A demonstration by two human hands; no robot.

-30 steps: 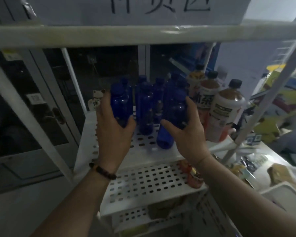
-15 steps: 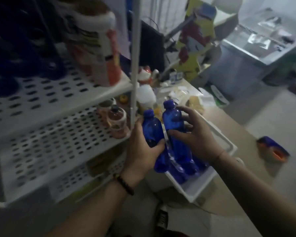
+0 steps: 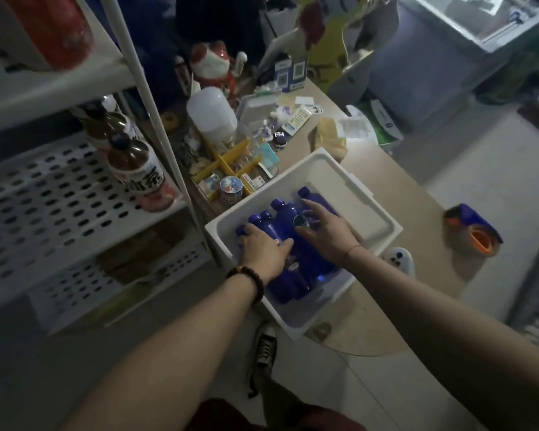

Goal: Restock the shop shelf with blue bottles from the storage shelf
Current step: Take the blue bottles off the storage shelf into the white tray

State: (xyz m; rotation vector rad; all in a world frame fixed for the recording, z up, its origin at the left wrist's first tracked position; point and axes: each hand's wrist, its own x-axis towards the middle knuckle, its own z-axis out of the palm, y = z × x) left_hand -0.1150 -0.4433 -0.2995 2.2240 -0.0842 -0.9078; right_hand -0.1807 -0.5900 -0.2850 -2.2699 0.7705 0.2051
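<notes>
Blue bottles lowered into white bin; left hand, right hand each grip one from above.

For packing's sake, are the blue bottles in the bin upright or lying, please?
Lying down: the blue bottles rest lengthwise in the white bin, caps pointing away.
</notes>
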